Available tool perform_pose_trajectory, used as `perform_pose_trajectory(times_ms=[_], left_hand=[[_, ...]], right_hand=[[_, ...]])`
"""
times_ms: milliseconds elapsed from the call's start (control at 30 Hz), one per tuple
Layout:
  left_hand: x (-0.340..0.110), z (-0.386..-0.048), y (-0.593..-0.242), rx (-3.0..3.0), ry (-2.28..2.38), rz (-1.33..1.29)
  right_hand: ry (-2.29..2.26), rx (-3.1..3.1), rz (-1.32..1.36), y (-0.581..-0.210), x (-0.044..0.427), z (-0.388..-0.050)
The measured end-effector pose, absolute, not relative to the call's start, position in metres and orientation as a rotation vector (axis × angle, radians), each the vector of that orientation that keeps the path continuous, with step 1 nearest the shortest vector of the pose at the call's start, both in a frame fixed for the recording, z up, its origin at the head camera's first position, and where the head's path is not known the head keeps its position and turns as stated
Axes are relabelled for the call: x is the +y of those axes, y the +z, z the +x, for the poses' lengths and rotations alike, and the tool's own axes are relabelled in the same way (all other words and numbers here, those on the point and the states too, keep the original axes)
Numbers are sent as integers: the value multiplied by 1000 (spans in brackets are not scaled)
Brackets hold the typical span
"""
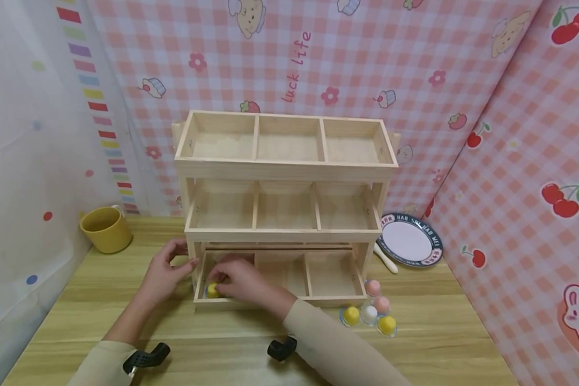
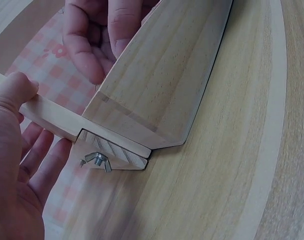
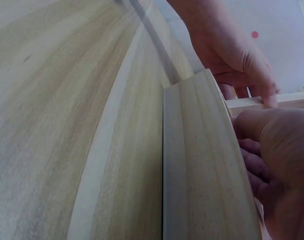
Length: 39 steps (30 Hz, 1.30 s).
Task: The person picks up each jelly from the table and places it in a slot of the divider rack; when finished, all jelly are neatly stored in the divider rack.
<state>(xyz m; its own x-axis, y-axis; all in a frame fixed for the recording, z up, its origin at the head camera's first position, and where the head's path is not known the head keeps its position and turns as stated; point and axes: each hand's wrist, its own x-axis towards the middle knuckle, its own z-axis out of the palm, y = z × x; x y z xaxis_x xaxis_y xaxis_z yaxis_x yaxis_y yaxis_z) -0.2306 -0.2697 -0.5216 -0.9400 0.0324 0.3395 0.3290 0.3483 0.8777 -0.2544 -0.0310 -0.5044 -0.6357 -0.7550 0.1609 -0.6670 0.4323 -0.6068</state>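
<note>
Your left hand (image 1: 166, 272) gripped the rack (image 1: 286, 171) at left; your right hand (image 1: 242, 280), hold unclear, might have tipped the yellow piece (image 1: 213, 291) by brushing it.

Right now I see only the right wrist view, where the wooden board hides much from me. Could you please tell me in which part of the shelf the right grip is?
Observer: In the head view, the right grip is at the left compartment of the lowest tier.
Operator: Thank you. Is there any object close to it?
Observer: Yes, a round yellow piece is right at it, inside that compartment; whether it is held, I cannot tell.
Operator: And are there similar pieces outside the shelf?
Observer: Yes, five pieces are on the table near the shelf's front right corner: two yellow, two pink and one white.
</note>
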Motion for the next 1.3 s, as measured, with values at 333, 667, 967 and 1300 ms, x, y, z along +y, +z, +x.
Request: perform_pose_trajectory(times_ms=[333, 667, 967, 1300], left_hand=[[-270, -232, -523, -2368, -1591, -314], [-267, -235, -522, -2364, -1654, -311], [-277, -227, -523, -2379, -1642, -273], [-271, -230, -521, -2381, -1660, -310]], right_hand=[[-1000, 2538, -1246, -503, -28, -253], [-1219, 2566, -1272, -485, 14, -240], [-1277, 2595, -1331, -475, 80, -214], [-1466, 2781, -1177, -480, 178, -188]])
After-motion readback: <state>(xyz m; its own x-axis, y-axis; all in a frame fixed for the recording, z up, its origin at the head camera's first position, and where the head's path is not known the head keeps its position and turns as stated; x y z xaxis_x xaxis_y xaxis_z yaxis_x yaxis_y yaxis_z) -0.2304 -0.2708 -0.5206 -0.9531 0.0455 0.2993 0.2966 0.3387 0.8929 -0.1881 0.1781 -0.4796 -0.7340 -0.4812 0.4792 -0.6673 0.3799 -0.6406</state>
